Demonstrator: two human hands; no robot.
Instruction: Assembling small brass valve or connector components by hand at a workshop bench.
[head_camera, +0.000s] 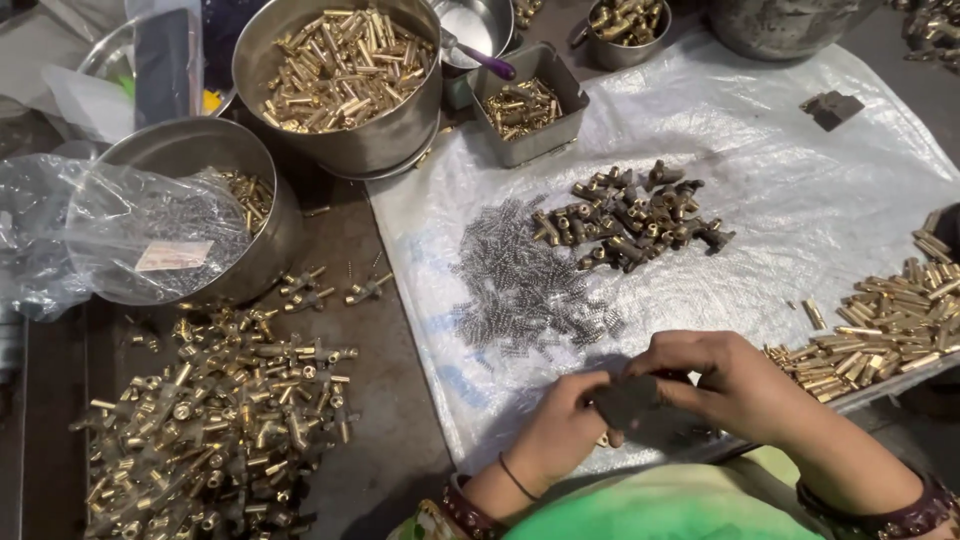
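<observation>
A small dark block (628, 400) is gripped between the left hand (562, 432) and right hand (722, 385), low over the white sheet (800, 200), with springs (525, 285) and brass fittings (630, 215) kept within reach.

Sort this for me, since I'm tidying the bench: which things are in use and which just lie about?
In use:
- left hand and right hand, both on the small dark flat block
- heap of small grey wire springs
- pile of dark brass fittings

Lying about:
- clear plastic bag
- purple-handled scoop
</observation>
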